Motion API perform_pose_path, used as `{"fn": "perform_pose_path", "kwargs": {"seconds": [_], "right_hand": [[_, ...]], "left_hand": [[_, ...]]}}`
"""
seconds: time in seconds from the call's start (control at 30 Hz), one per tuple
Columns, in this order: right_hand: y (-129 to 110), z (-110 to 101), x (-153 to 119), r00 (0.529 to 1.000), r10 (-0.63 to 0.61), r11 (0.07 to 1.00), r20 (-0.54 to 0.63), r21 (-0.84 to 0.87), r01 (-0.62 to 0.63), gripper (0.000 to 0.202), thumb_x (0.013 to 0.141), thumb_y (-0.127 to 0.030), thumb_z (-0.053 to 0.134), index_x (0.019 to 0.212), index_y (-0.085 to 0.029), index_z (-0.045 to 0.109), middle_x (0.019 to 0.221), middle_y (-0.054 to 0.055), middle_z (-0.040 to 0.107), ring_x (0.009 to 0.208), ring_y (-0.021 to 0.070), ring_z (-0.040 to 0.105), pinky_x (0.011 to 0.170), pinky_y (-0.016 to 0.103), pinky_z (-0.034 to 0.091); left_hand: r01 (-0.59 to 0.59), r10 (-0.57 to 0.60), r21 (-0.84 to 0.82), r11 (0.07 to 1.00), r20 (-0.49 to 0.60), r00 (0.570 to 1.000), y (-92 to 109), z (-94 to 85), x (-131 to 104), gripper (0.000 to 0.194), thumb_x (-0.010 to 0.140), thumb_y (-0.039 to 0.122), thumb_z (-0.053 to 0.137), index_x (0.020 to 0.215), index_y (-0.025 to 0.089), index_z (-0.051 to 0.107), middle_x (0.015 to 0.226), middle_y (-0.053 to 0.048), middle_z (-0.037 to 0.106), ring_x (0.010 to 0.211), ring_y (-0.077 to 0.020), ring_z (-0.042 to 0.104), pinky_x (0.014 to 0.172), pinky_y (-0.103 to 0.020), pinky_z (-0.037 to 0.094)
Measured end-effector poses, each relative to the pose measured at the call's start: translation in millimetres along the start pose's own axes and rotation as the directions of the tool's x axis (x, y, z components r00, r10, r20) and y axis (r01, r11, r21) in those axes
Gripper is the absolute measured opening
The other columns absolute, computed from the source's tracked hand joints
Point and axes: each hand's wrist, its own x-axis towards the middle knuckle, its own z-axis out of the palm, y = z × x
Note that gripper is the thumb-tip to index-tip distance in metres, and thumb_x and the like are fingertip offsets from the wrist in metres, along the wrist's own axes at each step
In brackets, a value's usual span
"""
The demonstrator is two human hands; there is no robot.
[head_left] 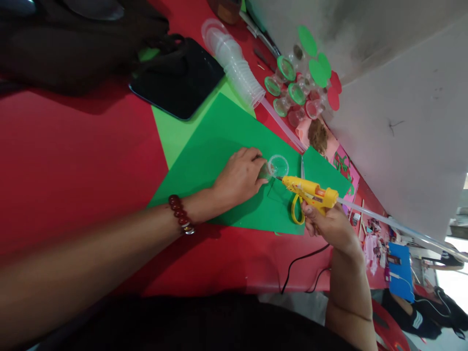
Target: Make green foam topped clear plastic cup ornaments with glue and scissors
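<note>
My left hand (pixel 239 176), with a dark red bead bracelet on its wrist, grips a small clear plastic cup (pixel 278 166) lying over the green sheet (pixel 219 129). The cup's round rim faces right, away from my palm. In my right hand (pixel 331 225) is a yellow glue gun (pixel 310 190), its dark nozzle at the lower edge of the cup's rim. I cannot tell whether the nozzle touches it. A long clear glue stick (pixel 395 224) sticks out of the gun's back. Yellow-handled scissors (pixel 297 209) lie partly beneath the gun.
Stacked clear cups (pixel 239 68) lie beyond the green sheet, beside a dark tablet-like object (pixel 179 80). Joined cups with green and red discs (pixel 296 92) stand near the wall. A black cable (pixel 303 258) hangs over the red table's (pixel 234 248) near edge. People are at the far right.
</note>
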Motion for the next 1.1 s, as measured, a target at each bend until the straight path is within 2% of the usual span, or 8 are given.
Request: {"fn": "perform_pose_path", "kwargs": {"seconds": [0.4, 0.63, 0.8, 1.1], "right_hand": [[-0.3, -2.2, 0.0, 1.000, -0.004, 1.000, -0.029, 0.011, 0.004, 0.049, 0.089, -0.071, 0.063, 0.084, -0.022, 0.067, 0.046, -0.006, 0.053, 0.043, 0.0115, 0.048, 0.046, 0.025, 0.039], [3.6, -6.0, -1.6, 0.999, 0.018, 1.000, -0.049, -0.023, -0.019, 0.054, 0.088, -0.075, 0.061, 0.072, -0.024, 0.060, 0.046, -0.004, 0.052, 0.043, 0.0119, 0.048, 0.046, 0.026, 0.038], [4.2, -6.9, -2.8, 0.997, 0.009, 1.000, -0.073, -0.015, -0.010, 0.057, 0.087, -0.078, 0.061, 0.072, -0.023, 0.060, 0.045, -0.004, 0.053, 0.042, 0.0117, 0.048, 0.046, 0.026, 0.038], [2.7, -4.1, -1.1, 0.999, 0.005, 1.000, -0.050, 0.005, -0.005, 0.051, 0.090, -0.071, 0.062, 0.071, -0.023, 0.062, 0.047, -0.003, 0.052, 0.045, 0.0119, 0.049, 0.048, 0.026, 0.040]], "left_hand": [[0.000, -0.001, 0.009, 1.000, 0.044, 0.999, 1.8, -6.6, 1.2, 0.023, 0.088, 0.029, 0.072, 0.108, 0.017, 0.073, 0.124, -0.016, 0.068, 0.117, -0.0358, 0.063, 0.102, -0.051, 0.053], [-0.007, 0.007, 0.010, 1.000, 0.028, 1.000, 1.5, -6.6, 0.6, 0.023, 0.088, 0.027, 0.072, 0.108, 0.016, 0.074, 0.123, -0.017, 0.069, 0.116, -0.0363, 0.063, 0.101, -0.053, 0.053], [-0.010, 0.009, 0.010, 1.000, 0.027, 1.000, 2.1, -6.2, 0.5, 0.023, 0.087, 0.026, 0.072, 0.108, 0.016, 0.074, 0.124, -0.017, 0.069, 0.116, -0.0369, 0.063, 0.101, -0.053, 0.053], [-0.004, 0.002, 0.034, 0.999, 0.054, 0.999, 2.4, -7.9, 1.4, 0.025, 0.087, 0.028, 0.072, 0.110, 0.016, 0.074, 0.126, -0.018, 0.068, 0.118, -0.0372, 0.064, 0.102, -0.052, 0.054]]}}
